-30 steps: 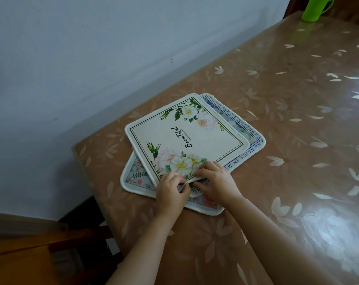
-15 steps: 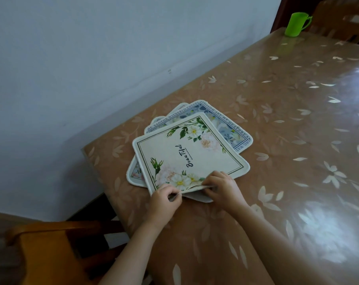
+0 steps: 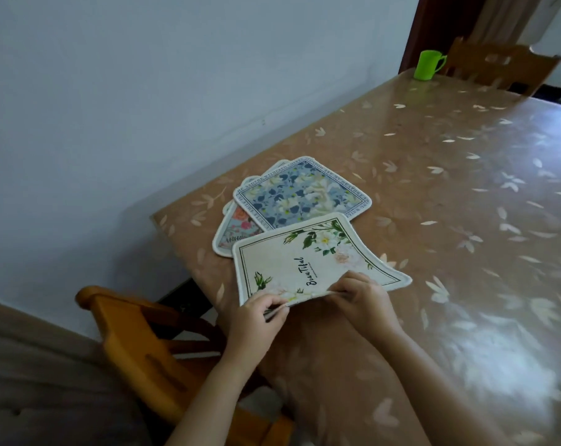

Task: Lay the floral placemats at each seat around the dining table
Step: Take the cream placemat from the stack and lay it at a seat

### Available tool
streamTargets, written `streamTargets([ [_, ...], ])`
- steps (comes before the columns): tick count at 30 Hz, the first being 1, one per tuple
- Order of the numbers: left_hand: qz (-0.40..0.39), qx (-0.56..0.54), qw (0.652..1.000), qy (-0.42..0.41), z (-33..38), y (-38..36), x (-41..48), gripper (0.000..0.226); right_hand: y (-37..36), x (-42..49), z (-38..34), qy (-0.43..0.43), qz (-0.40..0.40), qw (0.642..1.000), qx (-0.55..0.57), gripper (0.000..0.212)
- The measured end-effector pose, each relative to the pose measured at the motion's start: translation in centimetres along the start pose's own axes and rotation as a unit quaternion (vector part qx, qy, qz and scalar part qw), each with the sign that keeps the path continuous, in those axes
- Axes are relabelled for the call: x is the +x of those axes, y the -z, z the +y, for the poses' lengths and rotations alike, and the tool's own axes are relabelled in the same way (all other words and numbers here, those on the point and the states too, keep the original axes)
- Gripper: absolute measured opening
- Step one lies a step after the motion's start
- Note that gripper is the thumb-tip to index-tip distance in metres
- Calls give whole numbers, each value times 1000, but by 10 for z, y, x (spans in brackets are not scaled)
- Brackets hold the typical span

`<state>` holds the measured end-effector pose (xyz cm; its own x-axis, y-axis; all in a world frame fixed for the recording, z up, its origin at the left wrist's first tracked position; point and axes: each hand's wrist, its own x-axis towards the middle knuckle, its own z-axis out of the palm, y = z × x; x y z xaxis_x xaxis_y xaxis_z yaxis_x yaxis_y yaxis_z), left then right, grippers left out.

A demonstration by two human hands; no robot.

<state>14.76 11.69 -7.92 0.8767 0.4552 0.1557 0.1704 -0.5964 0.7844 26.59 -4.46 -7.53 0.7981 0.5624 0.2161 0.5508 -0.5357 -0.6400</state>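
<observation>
While hands pinch the cream placemat, other placemats lie beyond.

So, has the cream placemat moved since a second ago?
Yes. The cream placemat has slid toward the person, mostly off the blue placemat it covered, left hand and right hand pinching it.

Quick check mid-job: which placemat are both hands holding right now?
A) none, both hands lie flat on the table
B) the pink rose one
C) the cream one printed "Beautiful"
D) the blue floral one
C: the left hand and right hand pinch the near edge of the cream placemat, while the blue placemat and pink placemat lie untouched behind it.
</observation>
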Motion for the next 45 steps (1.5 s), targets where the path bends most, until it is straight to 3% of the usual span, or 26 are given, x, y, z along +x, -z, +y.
streamTargets([
  [8,-12,-10,1000,1,27,1,-73,12,24,-82,-15,-29,2,999,-22,4],
  [17,-98,6,995,20,63,-24,-114,17,65,-167,-8,-74,22,996,-32,3],
  [24,-103,76,990,-63,120,-56,-141,16,122,-203,12,-76,22,997,-17,3],
  [29,-44,116,987,-102,181,-87,-160,13,177,-221,31,-18,43,999,2,5],
  [38,98,17,995,-23,286,-180,-209,14,298,-245,92,103,66,992,-31,8],
  [45,93,11,995,22,323,-216,-215,19,337,-251,140,138,19,990,-9,8],
])
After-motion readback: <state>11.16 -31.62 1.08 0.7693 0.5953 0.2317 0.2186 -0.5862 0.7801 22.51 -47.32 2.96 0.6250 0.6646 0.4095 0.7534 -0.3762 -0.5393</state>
